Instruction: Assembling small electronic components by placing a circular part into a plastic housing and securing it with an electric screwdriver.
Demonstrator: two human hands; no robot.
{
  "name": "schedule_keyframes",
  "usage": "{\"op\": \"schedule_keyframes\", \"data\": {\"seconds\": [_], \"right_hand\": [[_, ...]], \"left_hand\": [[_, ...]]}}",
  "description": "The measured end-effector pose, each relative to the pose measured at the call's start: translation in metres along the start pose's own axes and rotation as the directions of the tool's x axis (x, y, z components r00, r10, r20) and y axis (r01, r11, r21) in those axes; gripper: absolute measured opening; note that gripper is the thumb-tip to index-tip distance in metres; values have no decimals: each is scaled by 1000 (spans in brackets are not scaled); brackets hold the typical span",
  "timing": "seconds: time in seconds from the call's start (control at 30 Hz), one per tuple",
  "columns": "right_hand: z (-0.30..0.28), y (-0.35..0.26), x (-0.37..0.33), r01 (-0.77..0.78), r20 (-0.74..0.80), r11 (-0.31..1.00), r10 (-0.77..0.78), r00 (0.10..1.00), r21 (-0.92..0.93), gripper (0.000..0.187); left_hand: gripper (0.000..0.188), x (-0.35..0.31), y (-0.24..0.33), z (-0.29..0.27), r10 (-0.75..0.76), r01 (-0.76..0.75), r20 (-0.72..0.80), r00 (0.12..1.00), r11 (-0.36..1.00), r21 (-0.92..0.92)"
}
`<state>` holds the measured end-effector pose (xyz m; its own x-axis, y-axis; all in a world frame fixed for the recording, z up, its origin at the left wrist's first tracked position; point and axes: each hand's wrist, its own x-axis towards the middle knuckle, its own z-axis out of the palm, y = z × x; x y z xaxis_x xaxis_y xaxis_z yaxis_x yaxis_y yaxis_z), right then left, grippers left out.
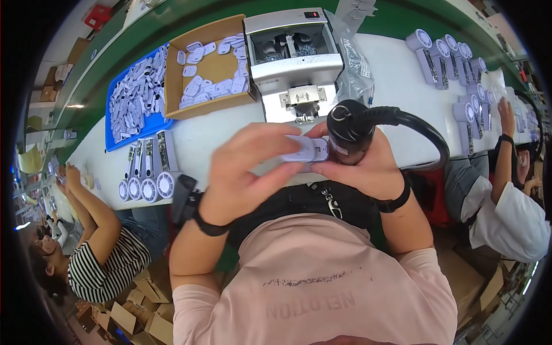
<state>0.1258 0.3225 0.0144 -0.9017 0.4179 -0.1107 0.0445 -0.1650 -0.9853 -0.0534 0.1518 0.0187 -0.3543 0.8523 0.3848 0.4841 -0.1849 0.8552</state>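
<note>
In front of my chest, a small white plastic cover (299, 149) is pinched between the thumb and fingers of my left hand (238, 167). It lies over the end of a white plastic housing (320, 150), touching it. My right hand (376, 169) is closed round a black corded electric screwdriver (349, 123), and its thumb and fingertips also steady the housing. Most of the housing and the screwdriver's tip are hidden by my hands. Just beyond them stands a silver screw feeder (296, 72) with loose screws in its open top.
Left of the feeder are a cardboard tray (208, 109) of white covers and a blue tray (109, 123) of small white parts. Round-headed white devices (149, 187) lie at the near left, more devices (428, 63) at the right. The screwdriver's cable (431, 141) arcs rightward. People work on both sides.
</note>
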Motion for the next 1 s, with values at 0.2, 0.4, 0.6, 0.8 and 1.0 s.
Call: {"op": "schedule_keyframes", "data": {"seconds": [0.2, 0.4, 0.6, 0.8, 1.0], "right_hand": [[-6, 3, -4, -18, 51, 998, 21, 998, -62, 56], [-13, -10, -5, -59, 101, 997, 63, 993, -46, 53], [-28, -39, 21, 459, -116, 861, -444, 888, 219, 52], [21, -32, 73, 652, 13, 745, -658, 753, -141, 48], [28, -27, 84, 564, -32, 821, -569, 822, -91, 45]], "left_hand": [[32, 4, -1, 11, 265, -286, 138, 954, 943, 170], [34, 0, -7, 7, 314, -336, 140, 939, 924, 184], [36, -18, 1, 4, 252, -256, 47, 966, 936, 243], [35, -23, -6, -5, 215, -210, 0, 977, 954, 216], [35, -29, -18, 10, 260, -246, -146, 954, 963, 109]]}}
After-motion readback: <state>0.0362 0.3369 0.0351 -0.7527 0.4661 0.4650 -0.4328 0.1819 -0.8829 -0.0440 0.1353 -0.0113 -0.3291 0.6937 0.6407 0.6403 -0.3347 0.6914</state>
